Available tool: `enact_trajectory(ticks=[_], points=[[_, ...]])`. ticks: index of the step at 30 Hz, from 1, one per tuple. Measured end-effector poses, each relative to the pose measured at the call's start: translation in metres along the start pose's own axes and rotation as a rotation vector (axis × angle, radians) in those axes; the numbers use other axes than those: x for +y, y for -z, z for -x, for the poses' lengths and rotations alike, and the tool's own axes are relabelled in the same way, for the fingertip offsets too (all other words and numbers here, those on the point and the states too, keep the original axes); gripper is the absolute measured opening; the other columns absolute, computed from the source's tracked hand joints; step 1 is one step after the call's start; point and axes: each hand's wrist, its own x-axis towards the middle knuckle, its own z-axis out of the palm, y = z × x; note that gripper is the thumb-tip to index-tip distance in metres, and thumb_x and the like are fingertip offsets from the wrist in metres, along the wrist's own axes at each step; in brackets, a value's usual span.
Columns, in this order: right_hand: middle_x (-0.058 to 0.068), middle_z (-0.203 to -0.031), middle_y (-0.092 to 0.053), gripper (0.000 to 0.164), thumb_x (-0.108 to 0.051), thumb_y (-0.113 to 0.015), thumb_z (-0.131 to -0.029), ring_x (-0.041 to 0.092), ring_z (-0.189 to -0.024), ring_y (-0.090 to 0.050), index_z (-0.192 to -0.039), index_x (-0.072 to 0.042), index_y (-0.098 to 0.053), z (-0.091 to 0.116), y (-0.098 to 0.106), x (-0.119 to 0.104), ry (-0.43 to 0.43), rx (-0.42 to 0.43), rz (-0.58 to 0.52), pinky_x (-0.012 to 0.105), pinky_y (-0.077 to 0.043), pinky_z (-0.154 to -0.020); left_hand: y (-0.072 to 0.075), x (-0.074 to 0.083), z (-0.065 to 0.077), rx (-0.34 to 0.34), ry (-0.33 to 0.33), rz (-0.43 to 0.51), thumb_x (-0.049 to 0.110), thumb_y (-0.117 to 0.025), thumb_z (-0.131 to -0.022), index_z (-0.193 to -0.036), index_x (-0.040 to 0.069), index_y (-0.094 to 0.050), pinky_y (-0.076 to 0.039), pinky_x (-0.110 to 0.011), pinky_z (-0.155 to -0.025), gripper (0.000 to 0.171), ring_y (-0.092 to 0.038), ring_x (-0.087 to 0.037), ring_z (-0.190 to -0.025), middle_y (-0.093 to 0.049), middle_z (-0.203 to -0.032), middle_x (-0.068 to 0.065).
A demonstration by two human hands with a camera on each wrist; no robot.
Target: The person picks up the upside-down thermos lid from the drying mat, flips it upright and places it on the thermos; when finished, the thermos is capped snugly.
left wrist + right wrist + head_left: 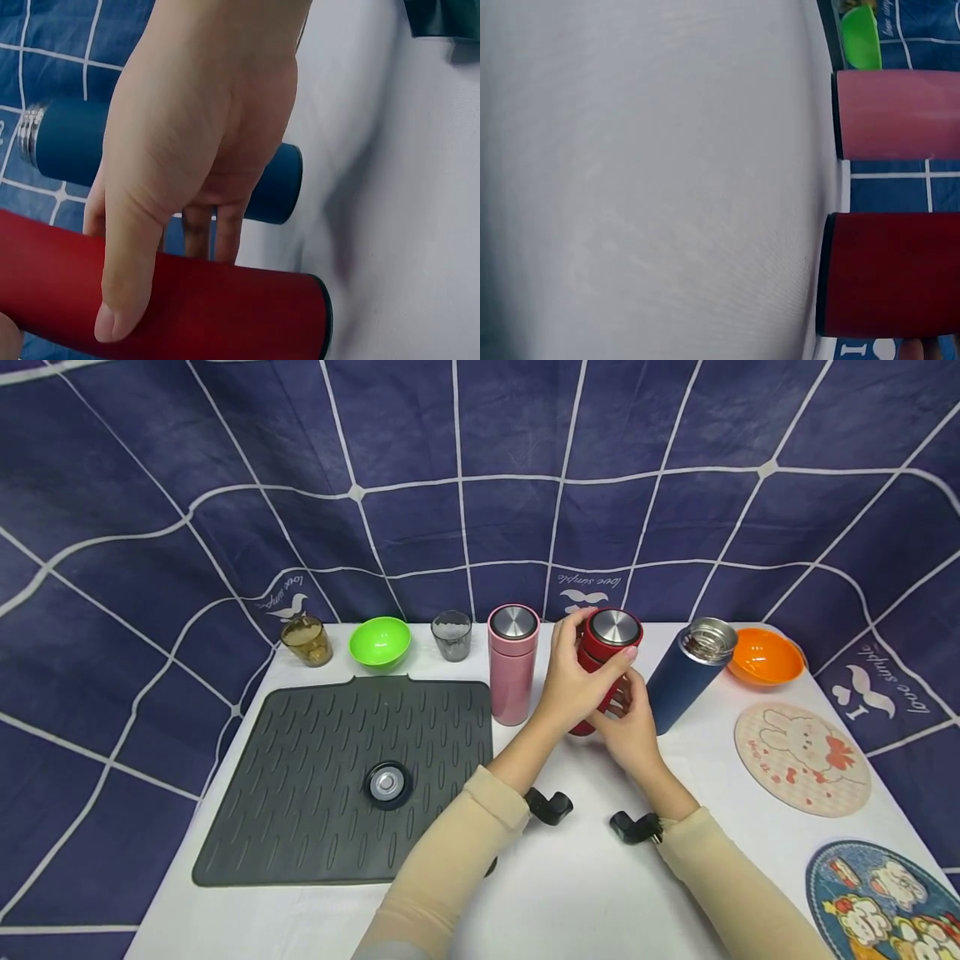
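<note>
A red thermos [616, 628] with a silver-topped lid is held between both hands. My left hand [573, 681] grips its upper part, the thumb across the front near the lid. Lower down, my right hand [632, 731] holds the body; in the left wrist view its thumb lies along the red side and its fingers pass behind. Whether the base touches the table cannot be told. To its left stands a pink thermos [512, 681] with its lid on. On the right is a lidless dark blue thermos [678, 681], its steel mouth showing.
A dark grey ribbed mat [300, 827] lies at left, with a round dark cap [387, 783] on it. Along the back are an amber glass [307, 642], a green bowl [380, 643], a clear glass [452, 637] and an orange bowl [765, 658]. Two round placemats, one with a rabbit [802, 760], lie at right.
</note>
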Motion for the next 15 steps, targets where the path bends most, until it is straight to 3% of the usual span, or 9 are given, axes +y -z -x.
enact_trajectory(ticks=[5, 11, 15], points=[[0.012, -0.133, -0.049, 0.081, -0.010, -0.076, -0.078, 0.015, -0.113, -0.052, -0.144, -0.016, -0.029, -0.007, 0.002, 0.021, -0.014, 0.005, 0.011, 0.023, -0.047, -0.093, 0.003, 0.008, -0.001, -0.043, 0.025, 0.019, 0.027, -0.072, -0.081, -0.141, 0.020, -0.031, -0.042, -0.019, -0.099, 0.073, -0.044, -0.008, -0.120, -0.040, -0.136, -0.001], [0.007, -0.135, -0.049, 0.083, -0.014, -0.077, -0.077, 0.015, -0.114, -0.050, -0.144, -0.022, -0.028, -0.008, 0.001, 0.029, -0.010, -0.001, -0.013, 0.021, -0.045, -0.093, 0.009, 0.028, 0.003, -0.028, 0.023, 0.099, 0.011, -0.075, -0.078, -0.132, 0.005, -0.031, -0.044, -0.021, -0.098, 0.071, -0.050, -0.015, -0.114, -0.045, -0.128, -0.012], [0.006, -0.135, -0.049, 0.082, -0.016, -0.077, -0.078, 0.015, -0.115, -0.051, -0.144, -0.024, -0.028, -0.009, 0.001, 0.031, -0.008, -0.007, -0.016, 0.018, -0.044, -0.093, 0.009, 0.018, 0.002, -0.079, 0.009, 0.127, 0.009, -0.067, -0.084, -0.139, 0.010, -0.034, -0.042, -0.020, -0.100, 0.064, -0.048, -0.013, -0.119, -0.039, -0.136, -0.009]])
